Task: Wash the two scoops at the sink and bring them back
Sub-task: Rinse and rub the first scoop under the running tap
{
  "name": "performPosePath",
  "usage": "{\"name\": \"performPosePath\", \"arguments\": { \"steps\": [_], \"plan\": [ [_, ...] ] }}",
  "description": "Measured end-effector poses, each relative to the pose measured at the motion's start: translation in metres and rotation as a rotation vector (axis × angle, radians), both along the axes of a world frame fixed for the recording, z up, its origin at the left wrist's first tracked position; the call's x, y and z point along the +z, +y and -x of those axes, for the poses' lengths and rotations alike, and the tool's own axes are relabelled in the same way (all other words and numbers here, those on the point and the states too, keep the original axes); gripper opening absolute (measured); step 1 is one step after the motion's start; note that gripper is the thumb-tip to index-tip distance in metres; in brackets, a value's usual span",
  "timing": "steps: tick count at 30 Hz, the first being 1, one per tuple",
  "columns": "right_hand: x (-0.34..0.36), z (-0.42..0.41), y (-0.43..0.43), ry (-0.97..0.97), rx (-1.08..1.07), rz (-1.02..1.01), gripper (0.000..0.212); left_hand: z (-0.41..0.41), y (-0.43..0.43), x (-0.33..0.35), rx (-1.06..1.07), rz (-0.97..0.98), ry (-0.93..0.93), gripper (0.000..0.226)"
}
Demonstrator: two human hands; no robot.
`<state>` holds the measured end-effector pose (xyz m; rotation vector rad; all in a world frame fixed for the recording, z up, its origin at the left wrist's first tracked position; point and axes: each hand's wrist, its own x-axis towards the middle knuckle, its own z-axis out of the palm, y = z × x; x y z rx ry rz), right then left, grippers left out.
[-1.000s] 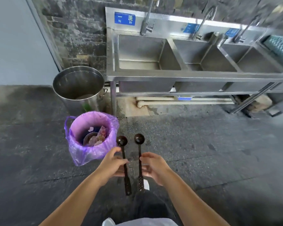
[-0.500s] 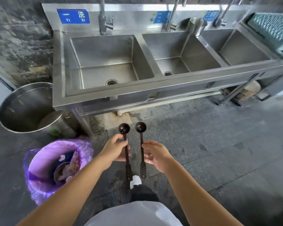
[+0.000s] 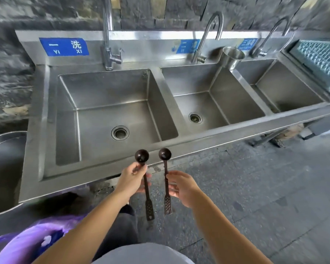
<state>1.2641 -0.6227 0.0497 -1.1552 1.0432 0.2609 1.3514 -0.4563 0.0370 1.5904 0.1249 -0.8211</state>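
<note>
Two dark brown long-handled scoops point bowl-first at a stainless three-basin sink [image 3: 179, 144]. My left hand [image 3: 131, 180] grips the left scoop [image 3: 142, 155] high on its handle, just below the bowl. My right hand [image 3: 181, 186] pinches the right scoop [image 3: 165, 153] at mid-handle. Both bowls hover over the sink's front rim, in front of the left basin [image 3: 111, 119]. A tall tap [image 3: 109, 35] stands behind that basin; no water runs from it.
The middle basin [image 3: 213, 103] and right basin [image 3: 286, 90] each have a curved tap. A steel cup [image 3: 231, 57] sits on the divider between them. A large steel pot [image 3: 2, 168] stands left of the sink, a purple-lined bin [image 3: 32, 242] near my left arm.
I have walked closer to the sink; it now fills the view. The scoops, still held the same way, now reach the front rim. The pot and bin have slid left and down.
</note>
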Motion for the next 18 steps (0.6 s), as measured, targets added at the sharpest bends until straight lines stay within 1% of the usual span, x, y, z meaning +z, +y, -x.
{"name": "performPosePath", "arguments": {
  "steps": [3, 6, 9, 12, 15, 18],
  "plan": [
    [0.004, -0.061, -0.018, 0.006, -0.021, 0.030, 0.011, -0.063, -0.032, 0.006, -0.044, 0.010, -0.017, 0.016],
    [0.018, -0.119, -0.040, 0.060, -0.008, 0.116, 0.014, -0.124, -0.060, 0.018, -0.065, 0.008, -0.013, 0.016],
    [0.025, -0.169, -0.064, 0.058, -0.038, 0.140, 0.017, -0.178, -0.085, 0.022, -0.105, 0.005, -0.025, 0.014],
    [0.028, -0.203, -0.086, 0.062, -0.046, 0.158, 0.016, -0.210, -0.105, 0.017, -0.060, 0.010, 0.038, 0.014],
    [0.025, -0.237, -0.118, 0.079, -0.018, 0.214, 0.014, -0.231, -0.126, 0.004, 0.001, 0.013, 0.137, 0.015],
    [0.012, -0.271, -0.157, 0.101, 0.021, 0.265, 0.017, -0.249, -0.145, -0.011, 0.068, 0.006, 0.193, 0.018]
  ]
}}
